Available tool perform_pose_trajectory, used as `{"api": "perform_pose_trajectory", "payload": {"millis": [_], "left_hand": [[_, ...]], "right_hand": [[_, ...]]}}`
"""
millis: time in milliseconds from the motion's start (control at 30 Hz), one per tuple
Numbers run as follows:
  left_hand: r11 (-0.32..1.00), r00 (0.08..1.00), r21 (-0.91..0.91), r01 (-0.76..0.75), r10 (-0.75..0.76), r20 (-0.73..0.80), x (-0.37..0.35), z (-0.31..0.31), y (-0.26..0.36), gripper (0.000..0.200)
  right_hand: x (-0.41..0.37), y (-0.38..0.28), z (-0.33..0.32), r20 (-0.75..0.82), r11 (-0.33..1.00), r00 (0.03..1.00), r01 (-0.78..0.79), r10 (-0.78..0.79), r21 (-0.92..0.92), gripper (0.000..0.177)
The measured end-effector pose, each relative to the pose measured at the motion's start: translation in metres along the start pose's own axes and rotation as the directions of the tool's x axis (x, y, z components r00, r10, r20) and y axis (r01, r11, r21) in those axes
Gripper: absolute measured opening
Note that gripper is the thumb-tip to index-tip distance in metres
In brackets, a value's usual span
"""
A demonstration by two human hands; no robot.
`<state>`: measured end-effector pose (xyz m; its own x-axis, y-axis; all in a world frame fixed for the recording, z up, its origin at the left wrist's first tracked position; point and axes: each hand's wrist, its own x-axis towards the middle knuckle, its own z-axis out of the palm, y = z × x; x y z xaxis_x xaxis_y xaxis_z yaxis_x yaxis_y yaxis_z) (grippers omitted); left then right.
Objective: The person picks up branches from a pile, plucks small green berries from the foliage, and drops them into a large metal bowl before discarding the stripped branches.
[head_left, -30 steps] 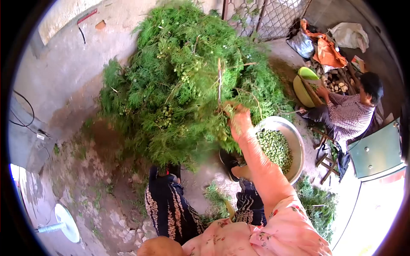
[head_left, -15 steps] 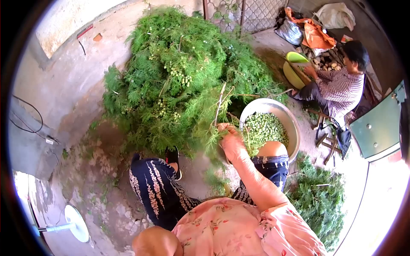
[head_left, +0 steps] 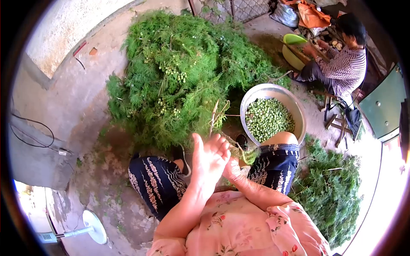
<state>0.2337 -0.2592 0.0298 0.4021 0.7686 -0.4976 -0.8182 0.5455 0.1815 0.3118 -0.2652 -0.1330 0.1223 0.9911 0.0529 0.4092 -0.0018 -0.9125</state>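
Left hand: left hand (head_left: pixel 207 160) raised in front of the body, palm up to view, thumb standing apart, fingers loosely spread and a little curled. Nothing visible on the palm.
Right hand: right hand (head_left: pixel 232 170) just beside and partly behind the left; fingers mostly hidden, so cannot tell whether it pinches anything.
Cut sprig: sprig (head_left: pixel 214 114) with a bare brown stem upright just beyond the left fingertips, thin twigs trailing toward the right knee. Lies nearest the right hand; what supports it is unclear.
Basin: metal basin (head_left: pixel 302 117) on the ground at the right knee, holding many small green cones (head_left: pixel 269 117).
Branch pile: large branch pile (head_left: pixel 171 77) ahead of the feet, some cones showing among the foliage.
Side heap: lower green heap (head_left: pixel 331 192) to the right, beyond the leg.
Co-worker: seated person (head_left: pixel 348 68) at upper right, hands at a yellow-green tub (head_left: pixel 292 57).
Step in hand: looks like handling one sprig between body and pile, left palm momentarily free.
Next move calls for: by judgement, a secure hold on the stem, free fingers near the twigs, and care not to knock the basin rim with the knee.
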Motion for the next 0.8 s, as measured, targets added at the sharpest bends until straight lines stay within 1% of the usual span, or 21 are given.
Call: {"api": "perform_pose_trajectory", "payload": {"millis": [33, 100, 133, 167, 200, 267, 300, 400, 433, 500, 533, 567, 600, 633, 667, 700, 733, 767, 800], "left_hand": [[0.999, 0.999, 0.045, -0.011, 0.013, -0.039, 0.005, -0.004, -0.005, 0.064], [0.996, 0.999, 0.084, 0.035, -0.033, -0.031, 0.01, -0.01, -0.007, 0.063], [0.994, 0.998, 0.099, 0.056, -0.053, -0.028, 0.012, -0.012, -0.008, 0.063], [0.994, 0.997, 0.086, 0.068, -0.07, 0.021, 0.009, -0.011, -0.008, 0.061], [0.993, 0.996, 0.103, 0.056, -0.047, -0.082, 0.009, -0.008, -0.009, 0.058], [0.989, 0.96, 0.143, 0.037, 0.005, -0.281, 0.01, 0.004, -0.011, 0.054], [0.983, 0.954, 0.181, 0.04, 0.016, -0.298, 0.005, 0.013, -0.011, 0.049], [0.996, 0.94, 0.084, -0.025, 0.052, -0.338, 0.021, -0.014, -0.009, 0.048], [1.0, 0.944, 0.008, 0.016, -0.012, -0.331, 0.019, -0.014, -0.007, 0.056], [0.999, 0.963, -0.014, 0.048, -0.051, -0.264, 0.013, -0.007, -0.008, 0.063], [0.998, 0.97, -0.025, 0.065, -0.069, -0.234, 0.01, -0.006, -0.008, 0.067], [0.999, 0.976, -0.037, 0.034, -0.041, -0.214, 0.012, -0.014, -0.008, 0.073], [0.989, 0.976, -0.138, 0.055, -0.082, -0.2, 0.019, -0.028, -0.002, 0.075], [0.995, 0.977, -0.091, 0.047, -0.064, -0.204, 0.021, -0.033, 0.002, 0.074], [0.998, 0.978, -0.044, 0.038, -0.047, -0.204, 0.022, -0.037, 0.004, 0.074], [1.0, 0.968, 0.01, 0.016, -0.013, -0.25, 0.024, -0.04, 0.004, 0.071], [0.998, 0.956, 0.067, -0.004, 0.024, -0.294, 0.025, -0.043, 0.004, 0.068], [0.992, 0.94, 0.125, -0.021, 0.062, -0.335, 0.028, -0.046, 0.004, 0.066], [0.985, 0.939, 0.171, 0.013, 0.047, -0.341, 0.033, -0.05, 0.005, 0.056]], "right_hand": [[-0.006, -0.004, -0.003, 0.005, 0.997, 1.0, 0.012, -0.012, 0.073, 0.026], [-0.014, -0.02, -0.01, 0.034, 0.94, 0.998, -0.069, 0.061, 0.334, 0.026], [-0.02, -0.028, -0.012, 0.054, 0.875, 0.993, -0.12, 0.107, 0.47, 0.025], [-0.023, -0.037, -0.016, 0.073, 0.783, 0.985, -0.167, 0.154, 0.6, 0.025], [-0.027, -0.045, -0.017, 0.093, 0.679, 0.977, -0.199, 0.19, 0.707, 0.025], [-0.028, -0.058, -0.027, 0.128, 0.494, 0.961, -0.236, 0.243, 0.837, 0.025], [-0.027, -0.064, -0.031, 0.141, 0.409, 0.955, -0.242, 0.262, 0.88, 0.025], [-0.026, -0.075, -0.038, 0.147, 0.276, 0.948, -0.227, 0.282, 0.934, 0.024], [-0.026, -0.076, -0.038, 0.142, 0.252, 0.948, -0.217, 0.286, 0.943, 0.024], [-0.026, -0.077, -0.036, 0.114, 0.268, 0.954, -0.19, 0.276, 0.944, 0.024], [-0.027, -0.075, -0.035, 0.082, 0.338, 0.965, -0.167, 0.25, 0.926, 0.023], [-0.029, -0.065, -0.033, 0.037, 0.581, 0.991, -0.106, 0.13, 0.807, 0.024], [-0.03, -0.055, -0.03, 0.024, 0.775, 1.0, -0.013, -0.003, 0.632, 0.024], [-0.025, -0.058, -0.02, -0.079, 0.741, 0.991, 0.13, -0.105, 0.658, 0.022], [-0.025, -0.06, -0.023, 0.041, 0.562, 0.999, -0.045, 0.019, 0.826, 0.02], [-0.026, -0.063, -0.028, 0.185, 0.331, 0.977, -0.211, 0.107, 0.92, 0.018], [-0.026, -0.078, -0.037, 0.341, 0.067, 0.927, -0.354, 0.154, 0.933, 0.016], [-0.025, -0.085, -0.04, 0.363, 0.05, 0.91, -0.379, 0.199, 0.924, 0.014], [-0.024, -0.093, -0.043, 0.384, 0.03, 0.891, -0.402, 0.244, 0.915, 0.012]]}}
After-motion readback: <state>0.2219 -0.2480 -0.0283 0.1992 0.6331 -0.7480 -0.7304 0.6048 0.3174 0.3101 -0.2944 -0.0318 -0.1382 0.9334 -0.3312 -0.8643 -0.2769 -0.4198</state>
